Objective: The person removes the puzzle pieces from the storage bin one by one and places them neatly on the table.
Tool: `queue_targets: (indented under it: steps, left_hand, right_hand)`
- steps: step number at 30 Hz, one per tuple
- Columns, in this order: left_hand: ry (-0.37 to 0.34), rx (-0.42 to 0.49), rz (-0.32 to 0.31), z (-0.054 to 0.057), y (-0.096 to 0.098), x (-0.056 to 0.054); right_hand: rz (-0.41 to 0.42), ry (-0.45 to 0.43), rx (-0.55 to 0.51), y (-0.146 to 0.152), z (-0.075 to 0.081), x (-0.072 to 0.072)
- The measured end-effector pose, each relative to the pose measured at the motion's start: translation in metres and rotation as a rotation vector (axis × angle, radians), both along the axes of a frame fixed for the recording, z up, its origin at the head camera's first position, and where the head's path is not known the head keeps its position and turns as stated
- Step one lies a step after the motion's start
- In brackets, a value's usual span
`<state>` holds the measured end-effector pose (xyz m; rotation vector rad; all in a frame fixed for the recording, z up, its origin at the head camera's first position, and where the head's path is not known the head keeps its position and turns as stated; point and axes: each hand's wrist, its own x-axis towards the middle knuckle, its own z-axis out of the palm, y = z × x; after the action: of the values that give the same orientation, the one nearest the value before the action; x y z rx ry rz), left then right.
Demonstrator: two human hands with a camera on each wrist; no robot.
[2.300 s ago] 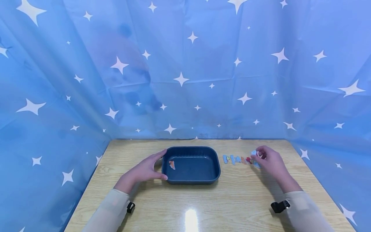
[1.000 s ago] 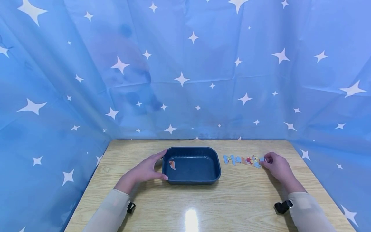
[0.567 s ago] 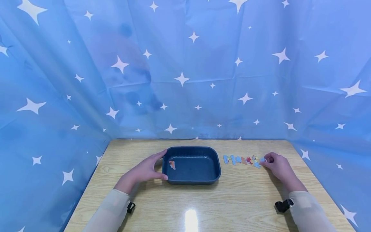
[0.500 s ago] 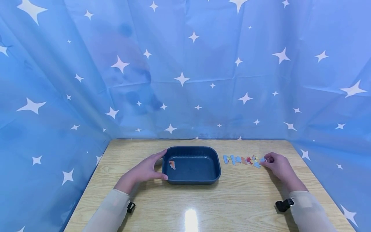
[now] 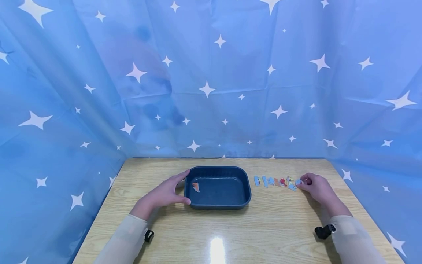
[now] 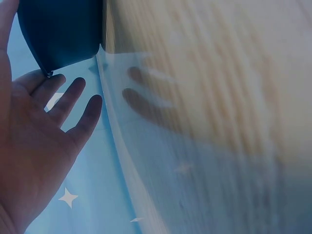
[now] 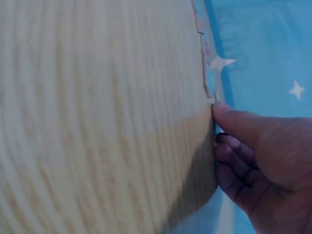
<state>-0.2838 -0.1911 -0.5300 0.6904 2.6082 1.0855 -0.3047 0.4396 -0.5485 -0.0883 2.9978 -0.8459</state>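
A dark blue tray (image 5: 215, 205) sits on the table with one orange puzzle piece (image 5: 196, 187) in its left part. My left hand (image 5: 165, 192) rests against the tray's left end, thumb at the front corner and index finger at the back one. The left wrist view shows its other fingers spread, nearly straight, beneath the rim. To the tray's right runs a row of small cardboard puzzle pieces (image 5: 271, 181), blue, orange, red and yellow. At its right end my right hand (image 5: 314, 186) pinches a light blue puzzle piece (image 5: 298, 182) down at the table.
The wooden table (image 5: 211, 229) ends at a blue curtain (image 5: 211, 121) with white stars behind and on both sides. A black wrist camera (image 5: 324, 231) sits on the right sleeve, another black camera (image 5: 149, 235) on the left.
My right hand has moved rightward and down, bringing its blue puzzle piece to the row's right end and uncovering yellow and blue pieces. My left hand and the tray have stayed put.
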Motion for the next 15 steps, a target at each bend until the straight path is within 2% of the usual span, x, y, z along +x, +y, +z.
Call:
queue_targets:
  steps: [6, 15]
  left_hand:
    - [-0.006, 0.000, 0.002, 0.0024, 0.0001, 0.0011]
    - [-0.002, -0.004, 0.001, 0.0012, 0.0002, 0.0002]
  right_hand:
    - [0.025, -0.029, -0.007, 0.0001, 0.0045, -0.0005]
    - [0.024, -0.038, -0.038, 0.0023, 0.0019, 0.0011]
